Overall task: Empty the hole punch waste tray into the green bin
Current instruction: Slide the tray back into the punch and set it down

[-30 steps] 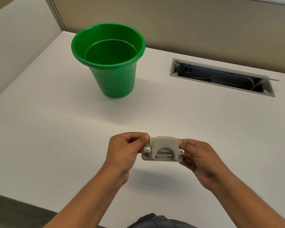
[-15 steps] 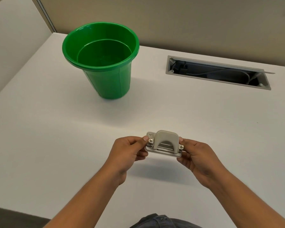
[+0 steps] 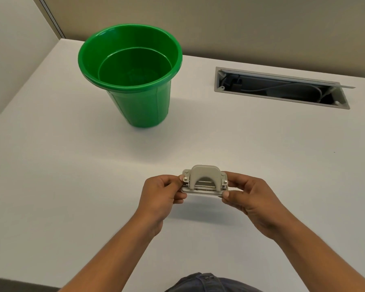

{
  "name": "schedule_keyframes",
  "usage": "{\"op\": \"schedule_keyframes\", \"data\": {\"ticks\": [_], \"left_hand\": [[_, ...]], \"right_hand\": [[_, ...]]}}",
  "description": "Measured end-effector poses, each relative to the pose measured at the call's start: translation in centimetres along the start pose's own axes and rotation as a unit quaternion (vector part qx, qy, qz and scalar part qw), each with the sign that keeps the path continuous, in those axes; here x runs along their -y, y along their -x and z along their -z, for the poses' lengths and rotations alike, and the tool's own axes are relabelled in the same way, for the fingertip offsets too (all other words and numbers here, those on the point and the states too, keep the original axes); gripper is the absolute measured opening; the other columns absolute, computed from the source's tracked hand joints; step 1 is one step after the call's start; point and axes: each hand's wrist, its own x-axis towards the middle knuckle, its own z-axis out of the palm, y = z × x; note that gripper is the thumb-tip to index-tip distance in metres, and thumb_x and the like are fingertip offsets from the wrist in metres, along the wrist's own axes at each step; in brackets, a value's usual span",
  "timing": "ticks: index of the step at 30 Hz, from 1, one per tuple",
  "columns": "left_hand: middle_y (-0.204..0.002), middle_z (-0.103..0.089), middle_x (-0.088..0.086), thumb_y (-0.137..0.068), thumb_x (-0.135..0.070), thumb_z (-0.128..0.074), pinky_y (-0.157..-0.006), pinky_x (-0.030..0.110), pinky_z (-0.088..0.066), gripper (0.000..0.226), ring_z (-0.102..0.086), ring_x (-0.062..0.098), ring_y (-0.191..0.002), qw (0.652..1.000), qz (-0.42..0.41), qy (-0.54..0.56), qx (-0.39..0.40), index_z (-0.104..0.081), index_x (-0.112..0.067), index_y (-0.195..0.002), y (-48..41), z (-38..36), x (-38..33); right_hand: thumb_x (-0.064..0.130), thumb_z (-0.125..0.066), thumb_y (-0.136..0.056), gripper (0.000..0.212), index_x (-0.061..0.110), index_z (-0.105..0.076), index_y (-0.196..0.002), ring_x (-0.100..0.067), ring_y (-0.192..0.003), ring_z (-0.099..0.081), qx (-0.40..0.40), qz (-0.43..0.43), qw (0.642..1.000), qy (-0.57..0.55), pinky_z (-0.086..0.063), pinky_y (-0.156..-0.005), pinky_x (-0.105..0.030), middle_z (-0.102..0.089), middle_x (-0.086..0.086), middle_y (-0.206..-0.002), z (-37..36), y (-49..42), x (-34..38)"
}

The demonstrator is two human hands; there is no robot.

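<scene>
Grey plastic and bare metal sit between my fingers: the hole punch [image 3: 204, 180] is pinched at both ends, my left hand [image 3: 160, 197] closed on one end with the thumb on top, my right hand [image 3: 248, 199] closed on the other. It hangs clear of the white desk [image 3: 61, 175], its shadow just under my knuckles. I judge this the carrying step; the waste tray on the underside is hidden from me, and I cannot tell whether it is loosened. The green bin [image 3: 133, 81] stands upright, well beyond my fingertips and off toward the left hand's side, mouth open. Next comes a forward reach until the punch is over that rim. Nothing lies between. An open cable slot [image 3: 280, 88] lies beyond my right fingers, well off that line.
</scene>
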Motion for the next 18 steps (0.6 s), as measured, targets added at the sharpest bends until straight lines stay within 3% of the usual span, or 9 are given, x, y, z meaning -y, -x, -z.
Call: {"op": "schedule_keyframes", "data": {"ticks": [5, 10, 14, 18], "left_hand": [[-0.056, -0.07, -0.005, -0.089, -0.018, -0.069, -0.056, 0.022, -0.056, 0.019, -0.063, 0.009, -0.053, 0.999, -0.024, -0.024, 0.006, -0.077, -0.015, -0.072, -1.0, 0.4, 0.4], [-0.066, -0.074, 0.004, -0.09, -0.023, -0.068, -0.063, 0.028, -0.059, 0.017, -0.068, 0.014, -0.061, 0.997, -0.026, -0.074, 0.015, -0.077, -0.018, -0.076, -2.4, 0.6, 1.1], [-0.073, -0.076, 0.009, -0.091, -0.022, -0.066, -0.068, 0.032, -0.061, 0.018, -0.07, 0.015, -0.065, 0.995, -0.002, -0.101, 0.028, -0.077, -0.017, -0.078, -3.5, 0.6, 1.8], [-0.067, -0.076, 0.011, -0.088, -0.023, -0.07, -0.078, 0.046, -0.06, 0.021, -0.068, 0.02, -0.065, 0.991, 0.0, -0.134, 0.021, -0.079, -0.012, -0.073, -4.3, 0.3, 2.2]], "right_hand": [[0.002, -0.07, -0.068, 0.042, 0.028, -0.079, -0.099, -0.02, -0.084, -0.069, -0.038, 0.005, 0.998, 0.05, -0.058, -0.087, -0.035, -0.078, 0.001, -0.091, -1.1, -0.5, -0.6], [0.003, -0.074, -0.071, 0.043, 0.028, -0.077, -0.105, -0.028, -0.099, -0.071, -0.076, -0.015, 0.995, 0.066, -0.051, -0.099, -0.047, -0.076, -0.003, -0.105, -1.2, -1.5, -1.4], [-0.006, -0.067, -0.078, 0.046, 0.028, -0.077, -0.106, -0.018, -0.088, -0.067, -0.081, -0.027, 0.992, 0.09, -0.052, -0.097, -0.045, -0.072, -0.018, -0.106, -1.1, -2.6, -1.9], [-0.001, -0.07, -0.078, 0.04, 0.024, -0.075, -0.109, -0.012, -0.072, -0.062, -0.13, -0.026, 0.982, 0.134, -0.049, -0.07, -0.029, -0.076, -0.001, -0.083, -0.6, -3.9, -2.6]]}}
